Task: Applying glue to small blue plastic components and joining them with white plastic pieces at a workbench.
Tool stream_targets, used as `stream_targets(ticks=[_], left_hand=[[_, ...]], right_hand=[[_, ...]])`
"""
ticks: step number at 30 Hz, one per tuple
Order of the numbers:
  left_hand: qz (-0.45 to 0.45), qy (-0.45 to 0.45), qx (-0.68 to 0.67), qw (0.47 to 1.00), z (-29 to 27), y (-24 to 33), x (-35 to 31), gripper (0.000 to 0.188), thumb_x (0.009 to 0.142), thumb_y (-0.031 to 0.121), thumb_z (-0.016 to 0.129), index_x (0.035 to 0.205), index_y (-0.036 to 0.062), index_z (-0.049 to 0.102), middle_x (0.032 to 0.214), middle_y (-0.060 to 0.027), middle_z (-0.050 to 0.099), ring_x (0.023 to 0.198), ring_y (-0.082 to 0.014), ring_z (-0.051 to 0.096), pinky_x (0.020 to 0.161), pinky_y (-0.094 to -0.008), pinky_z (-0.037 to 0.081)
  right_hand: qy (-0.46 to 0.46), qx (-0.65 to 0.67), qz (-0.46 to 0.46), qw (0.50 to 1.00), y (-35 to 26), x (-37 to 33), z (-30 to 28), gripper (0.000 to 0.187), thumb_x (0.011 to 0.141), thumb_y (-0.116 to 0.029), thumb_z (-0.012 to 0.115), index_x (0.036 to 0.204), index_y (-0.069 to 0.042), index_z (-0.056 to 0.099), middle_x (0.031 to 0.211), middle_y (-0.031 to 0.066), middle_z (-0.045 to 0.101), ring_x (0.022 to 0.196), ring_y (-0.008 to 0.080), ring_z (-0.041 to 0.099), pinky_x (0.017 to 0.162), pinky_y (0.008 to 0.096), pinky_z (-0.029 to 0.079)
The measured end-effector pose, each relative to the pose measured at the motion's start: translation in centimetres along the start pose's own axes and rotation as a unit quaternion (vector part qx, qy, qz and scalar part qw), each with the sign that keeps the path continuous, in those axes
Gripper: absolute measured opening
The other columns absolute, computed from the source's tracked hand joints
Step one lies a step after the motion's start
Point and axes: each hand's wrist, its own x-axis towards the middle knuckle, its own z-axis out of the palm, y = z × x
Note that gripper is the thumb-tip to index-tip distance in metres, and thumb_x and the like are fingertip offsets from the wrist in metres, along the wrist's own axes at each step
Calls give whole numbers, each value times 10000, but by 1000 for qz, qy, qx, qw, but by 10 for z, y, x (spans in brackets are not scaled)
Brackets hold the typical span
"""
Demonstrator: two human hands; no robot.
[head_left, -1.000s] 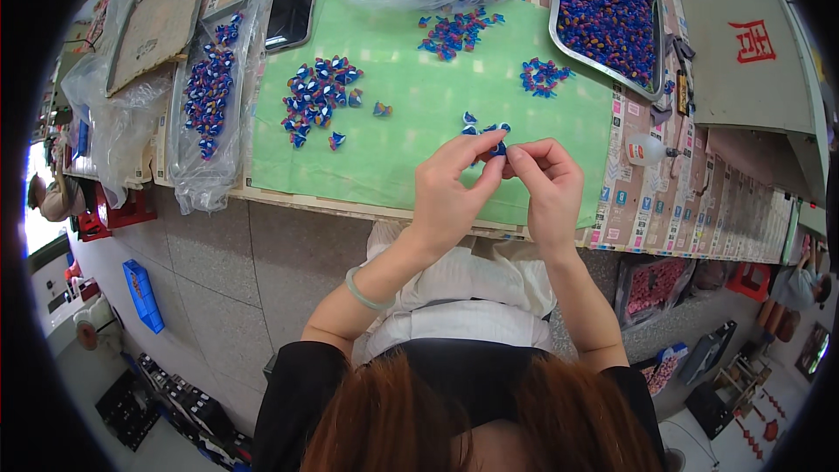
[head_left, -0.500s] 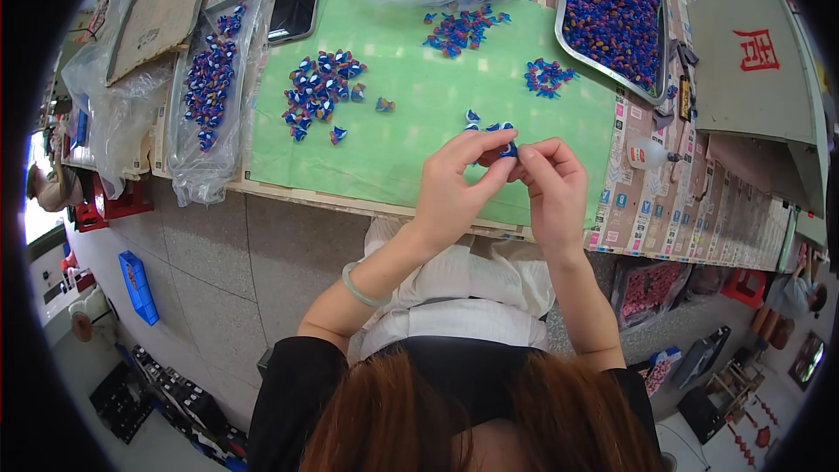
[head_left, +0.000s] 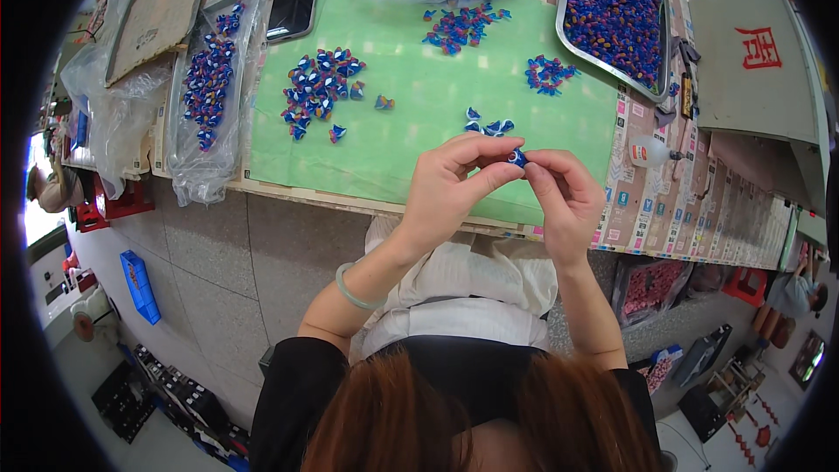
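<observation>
In the head view, the left hand [head_left: 440,192] pinches a small blue piece [head_left: 516,157] between thumb and forefinger, the gap between the tips just the piece's width. The right hand [head_left: 570,201] has its thumb and forefinger drawn nearly together at the piece's right edge; they seem to touch it, but whether they grip it or something tiny beside it, I cannot tell.

Over the last half second, both hands have shifted a little to the right and toward the body, and the right one has turned more side-on. The piece has come round with them: a pale ring-like marking faces up more plainly, and the fingertips cover less of it. As I judge it, the piece is still being handled, since it is held up over the green cloth [head_left: 393,162] and not laid down.

The shift also uncovers more of the little group of blue-and-white pieces [head_left: 499,128] just beyond the left fingers. The larger pile of similar pieces [head_left: 319,87] farther left, the two clusters of loose bits, one at the far side [head_left: 463,28] and one to the right [head_left: 550,76], and the metal tray [head_left: 562,13] on the surface [head_left: 647,201] look unchanged, so the work stays with this single piece.
</observation>
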Motion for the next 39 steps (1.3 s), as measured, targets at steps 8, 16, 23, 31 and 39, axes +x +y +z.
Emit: stream_targets(ticks=[8, 16, 23, 31, 39], left_hand=[[20, -29, -1, 999, -2, 3, 2, 224, 757, -1, 555, 980, -21, 562, 889, -68, 571, 801, -114, 534, 746, -236, 417], [-76, -51, -183, 979, -4, -4, 2, 229, 760, -21, 535, 988, -39, 540, 897, -96, 582, 836, -142, 547, 767, -253, 428], [-52, -6, -117, 992, 2, 1, -3, 178, 762, 15, 563, 935, -19, 590, 860, -57, 588, 810, -99, 536, 733, -218, 435], [29, -20, -14, 999, 6, 9, -7, 181, 739, -66, 542, 915, -49, 583, 879, -75, 552, 805, -121, 526, 723, -211, 424], [-81, 16, -176, 981, 13, 3, -4, 180, 778, 40, 555, 942, -25, 590, 824, -49, 585, 752, -89, 529, 690, -208, 435]], right_hand=[[20, 200, 167, 965, -9, -2, -2, 141, 797, -13, 510, 924, 44, 534, 801, 74, 577, 718, 112, 543, 657, 218, 429], [14, 82, 77, 994, -17, -6, 3, 160, 794, 2, 513, 947, 47, 524, 840, 79, 573, 734, 116, 548, 669, 220, 437], [-22, -11, 3, 1000, -14, -7, -1, 132, 775, 54, 514, 906, 54, 519, 882, 84, 541, 779, 106, 529, 684, 201, 427], [-49, -169, -135, 975, -10, -9, -5, 130, 775, 73, 491, 901, 47, 509, 887, 103, 519, 776, 122, 511, 696, 205, 413], [32, -104, -97, 989, -11, -10, 4, 131, 747, 70, 529, 873, 34, 528, 821, 108, 542, 738, 156, 530, 655, 233, 433]])
